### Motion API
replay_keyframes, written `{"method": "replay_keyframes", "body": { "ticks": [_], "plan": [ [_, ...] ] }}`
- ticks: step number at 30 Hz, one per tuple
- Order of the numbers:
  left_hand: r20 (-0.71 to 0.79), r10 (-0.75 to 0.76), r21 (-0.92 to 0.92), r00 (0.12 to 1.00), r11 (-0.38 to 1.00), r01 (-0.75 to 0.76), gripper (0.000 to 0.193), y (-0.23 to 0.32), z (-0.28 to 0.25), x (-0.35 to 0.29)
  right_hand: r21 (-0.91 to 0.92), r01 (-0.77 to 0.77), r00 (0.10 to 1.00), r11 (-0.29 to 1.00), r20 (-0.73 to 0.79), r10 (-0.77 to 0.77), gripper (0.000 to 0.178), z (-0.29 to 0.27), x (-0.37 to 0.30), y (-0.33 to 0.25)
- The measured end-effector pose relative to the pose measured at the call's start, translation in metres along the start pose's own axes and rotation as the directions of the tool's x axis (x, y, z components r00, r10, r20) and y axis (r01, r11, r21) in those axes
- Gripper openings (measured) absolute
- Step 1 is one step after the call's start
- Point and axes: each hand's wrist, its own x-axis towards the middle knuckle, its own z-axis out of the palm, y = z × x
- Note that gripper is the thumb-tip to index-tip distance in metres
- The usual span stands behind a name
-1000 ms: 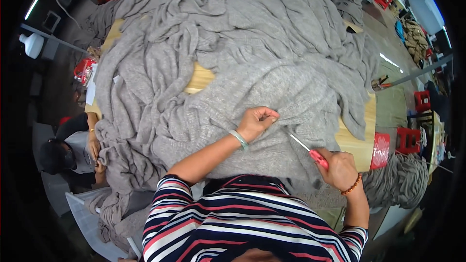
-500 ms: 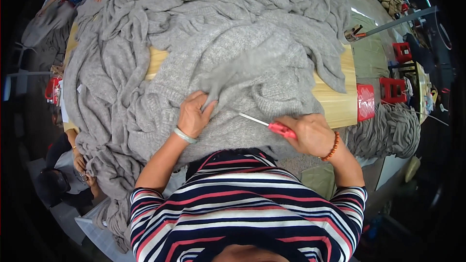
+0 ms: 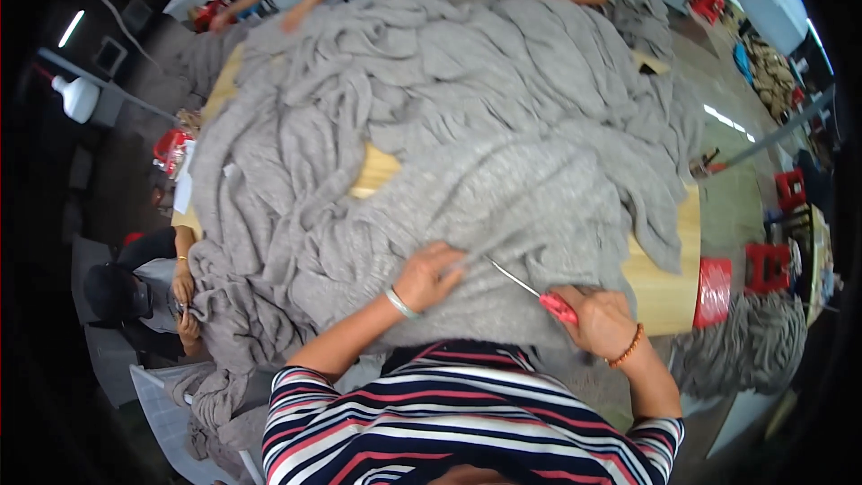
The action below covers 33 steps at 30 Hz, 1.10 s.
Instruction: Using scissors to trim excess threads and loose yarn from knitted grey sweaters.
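Grey knitwear point(image 3: 503, 189) lies in thick folds in front of me. My left hand point(image 3: 431, 277) is closed on a pinch of the grey knit, its fingertips blurred. In my right hand point(image 3: 602, 319) is a red-handled tool point(image 3: 558, 307) with a thin, straight metal shaft. The shaft points up and left across the knit, its tip close to the left fingers. I cannot make out the shape of the tip.
Bare wood of the table point(image 3: 669, 260) shows at the right, beside a red plastic stool point(image 3: 714, 292). A grey bundle point(image 3: 750, 341) is heaped beyond it. Other people are around the table: one at left point(image 3: 126, 296), two at the far side. A metal pole point(image 3: 763, 144) slants in at right.
The view has tilted up, so the far side of the table and another person now show. My left hand has drawn closer to the tool's shaft; the knit bunch it lifted lies lower.
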Motion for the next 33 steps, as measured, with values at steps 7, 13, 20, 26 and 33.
{"method": "replay_keyframes", "body": {
  "ticks": [7, 13, 20, 26, 33],
  "plan": [
    [0.065, 0.058, 0.051, 0.996, 0.997, -0.061, 0.025, 0.005, -0.003, -0.017, -0.01, 0.04, 0.992, 0.999, 0.123, -0.038, 0.027, -0.004, -0.005, -0.009],
    [-0.005, 0.068, 0.162, 0.998, 0.984, -0.067, 0.035, -0.002, -0.007, -0.02, 0.02, 0.021, 0.998, 1.0, 0.066, -0.022, 0.026, -0.007, 0.003, 0.0],
    [-0.074, 0.018, 0.397, 0.997, 0.918, 0.013, 0.039, 0.008, -0.046, -0.037, 0.038, 0.011, 0.998, 0.999, -0.06, -0.009, 0.03, 0.002, 0.001, 0.016],
    [-0.197, 0.1, 0.334, 0.975, 0.942, -0.029, 0.035, 0.007, -0.032, -0.041, 0.05, 0.07, 0.998, 0.996, -0.012, -0.069, 0.031, 0.003, 0.003, 0.011],
    [-0.15, 0.052, 0.226, 0.987, 0.974, -0.017, 0.031, 0.008, -0.025, -0.039, 0.075, 0.105, 0.987, 0.992, 0.116, -0.114, 0.03, 0.002, 0.004, 0.008]
  ]
}}
